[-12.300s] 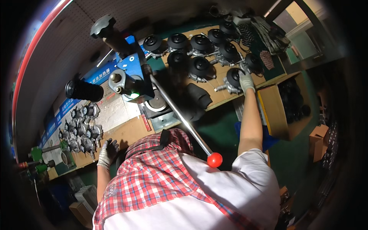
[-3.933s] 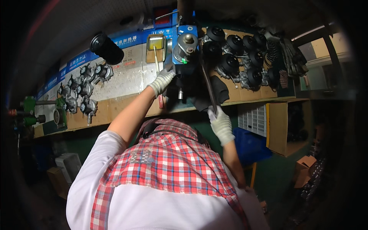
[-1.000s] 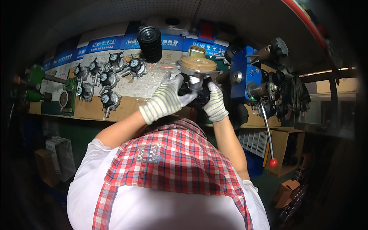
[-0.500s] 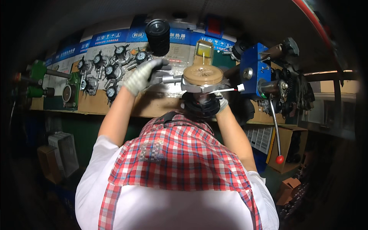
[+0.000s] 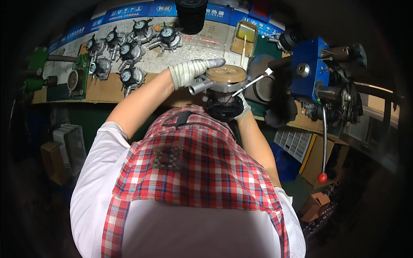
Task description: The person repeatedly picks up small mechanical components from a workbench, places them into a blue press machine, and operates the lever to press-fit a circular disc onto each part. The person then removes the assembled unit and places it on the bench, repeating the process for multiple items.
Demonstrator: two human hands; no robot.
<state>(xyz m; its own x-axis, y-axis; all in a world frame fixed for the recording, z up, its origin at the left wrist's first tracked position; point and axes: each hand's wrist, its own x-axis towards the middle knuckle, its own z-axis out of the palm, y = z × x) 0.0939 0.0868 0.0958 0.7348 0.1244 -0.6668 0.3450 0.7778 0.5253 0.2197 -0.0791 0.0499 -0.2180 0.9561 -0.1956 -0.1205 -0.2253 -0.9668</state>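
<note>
Over the bench's near edge I hold a pump-like part with a tan round cover [image 5: 226, 74], a silver metal housing with a side pipe [image 5: 198, 87] and a black round base [image 5: 224, 107]. My left hand [image 5: 191, 72], in a striped grey-tipped glove, closes on its left side, one finger reaching along the cover's edge; the other fingers are partly hidden. From the right and below, my gloved right hand [image 5: 244, 108] grips the base, its fingers mostly behind it. A wire with a white connector [image 5: 268, 71] sticks out to the upper right.
Several silver housings with black tops [image 5: 130, 51] lie at the left of the bench. Behind stands a black cylindrical stack [image 5: 191, 19], near a tray of yellow stuff with a brush [image 5: 246, 36]. A blue press [image 5: 309, 69] with a red-knobbed lever is right; a green fixture [image 5: 77, 79] is left.
My left hand has come in from the left onto the pump-like part. The part has turned a little, its pipe now pointing nearer me and its connector higher. The view has shifted.
</note>
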